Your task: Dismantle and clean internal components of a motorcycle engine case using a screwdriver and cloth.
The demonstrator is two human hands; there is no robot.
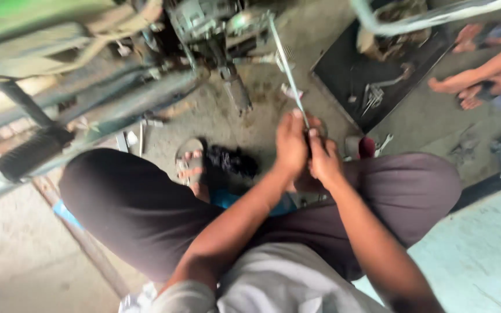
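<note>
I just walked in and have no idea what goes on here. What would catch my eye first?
First, the left hand and right hand, pressed together at the centre around the lower end of a long thin metal rod that slants up toward a motorcycle engine at the top. Then the black tray of tools on the concrete floor, upper right, with another person's bare feet beside it.

2 hands [291, 142] [324, 159], 1 metal rod [285, 61], 1 black tray [343, 78], 1 black rag [230, 160].

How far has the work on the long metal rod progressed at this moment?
Done: cannot tell. In hand: left hand and right hand together grip the lower end of the metal rod, whose upper end reaches the motorcycle engine. Left: tools still lie in the black tray.
</note>
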